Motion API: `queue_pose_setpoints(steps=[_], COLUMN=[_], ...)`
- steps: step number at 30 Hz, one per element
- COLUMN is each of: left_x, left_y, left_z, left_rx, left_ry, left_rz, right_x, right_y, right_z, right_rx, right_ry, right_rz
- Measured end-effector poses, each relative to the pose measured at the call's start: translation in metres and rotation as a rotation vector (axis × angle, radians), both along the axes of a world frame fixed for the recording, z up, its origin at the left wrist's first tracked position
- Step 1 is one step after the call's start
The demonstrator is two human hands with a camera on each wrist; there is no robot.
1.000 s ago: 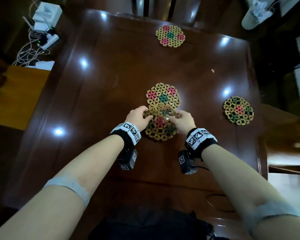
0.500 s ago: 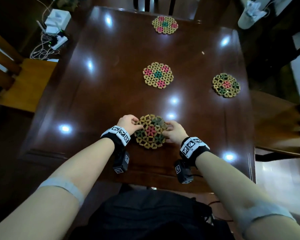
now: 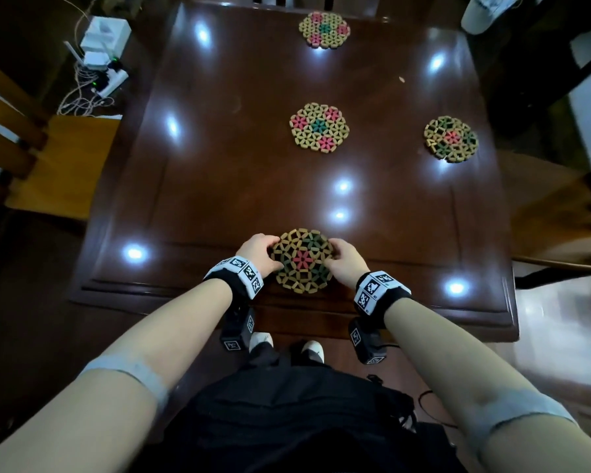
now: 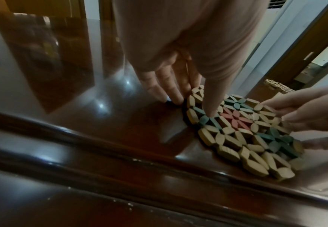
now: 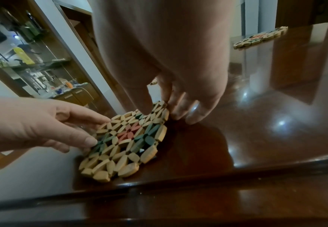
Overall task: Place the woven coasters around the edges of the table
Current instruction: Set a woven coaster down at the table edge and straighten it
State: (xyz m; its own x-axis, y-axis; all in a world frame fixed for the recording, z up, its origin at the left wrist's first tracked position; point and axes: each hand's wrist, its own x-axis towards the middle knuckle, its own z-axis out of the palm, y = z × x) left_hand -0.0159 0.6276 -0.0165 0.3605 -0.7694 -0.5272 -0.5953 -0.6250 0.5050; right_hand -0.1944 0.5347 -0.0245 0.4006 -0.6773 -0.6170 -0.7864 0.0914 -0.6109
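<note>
While flat near table [image 3: 219, 165] edge, coaster [image 3: 301, 261] pinched by left hand [image 3: 258, 252], right hand [image 3: 347, 264].

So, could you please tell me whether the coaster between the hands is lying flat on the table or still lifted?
Tilted: the coaster has its near edge on the table, far side raised.

The near coaster [image 3: 301, 260] is tan lattice with a pink centre flower ringed by dark green ones, like the right coaster [image 3: 451, 139]. The middle coaster [image 3: 319, 127] and far coaster [image 3: 324, 30] show green centres with pink flowers, on a glossy dark brown table [image 3: 219, 158].
</note>
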Motion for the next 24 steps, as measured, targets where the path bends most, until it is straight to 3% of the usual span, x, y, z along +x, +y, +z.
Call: queue_pose_setpoints(steps=[3,7,13,24], left_x=[0.009,0.015,0.019,0.023], left_y=[0.002,0.007,0.009,0.011], left_z=[-0.001,-0.001,-0.005,-0.006], left_rx=[-0.01,-0.053,-0.039,-0.004], left_ry=[-0.013,-0.115,-0.207,-0.234], left_rz=[-0.084,-0.232,-0.417,-0.411], right_x=[0.006,0.003,0.002,0.008], right_y=[0.008,0.017,0.026,0.029], right_z=[0.013,0.011,0.009,0.007], right_rx=[-0.11,-0.24,-0.222,-0.217], right_ry=[0.155,0.224,0.292,0.286], right_rz=[0.091,0.123,0.129,0.094])
